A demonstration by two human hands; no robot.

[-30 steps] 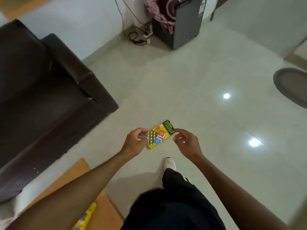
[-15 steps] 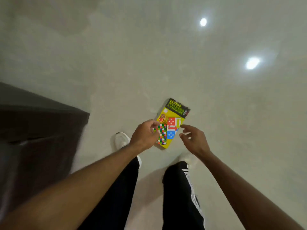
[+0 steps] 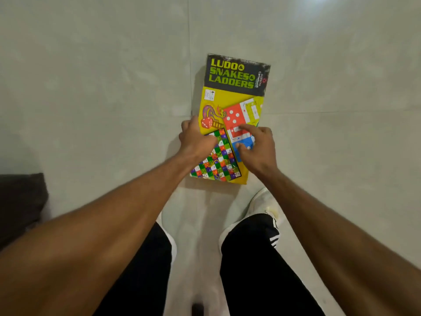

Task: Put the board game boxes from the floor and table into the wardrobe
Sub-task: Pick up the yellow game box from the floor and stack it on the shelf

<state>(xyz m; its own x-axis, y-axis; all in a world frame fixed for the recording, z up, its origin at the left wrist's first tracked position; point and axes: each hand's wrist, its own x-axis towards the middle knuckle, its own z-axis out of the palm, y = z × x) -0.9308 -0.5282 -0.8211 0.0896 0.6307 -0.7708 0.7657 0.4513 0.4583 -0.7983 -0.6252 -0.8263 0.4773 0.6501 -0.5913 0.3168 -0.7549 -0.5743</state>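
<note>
From the head camera, a yellow board game box (image 3: pixel 232 99) is lying flat on the pale tiled floor (image 3: pixel 91 87), just ahead of two white shoes (image 3: pixel 262 204). The left hand (image 3: pixel 197 137) is curling over the box's left edge — whether its fingers are gripping it, I cannot tell. The right hand (image 3: pixel 257 144) is resting on top, fingers (image 3: pixel 245 127) spread loose — not clenched.

Board game box (image 3: pixel 232 92): printed cardboard, slight sheen on the lid; the black title band's top edge is seen scuffed and worn pale. Floor (image 3: pixel 91 87): large smooth tiles, polished, light reflected. Trousers (image 3: pixel 262 270): matt black cloth, white stripes. Shoe (image 3: pixel 262 201): white, matt. Dark cushion (image 3: pixel 20 201): matt upholstery; material cannot be told.
</note>
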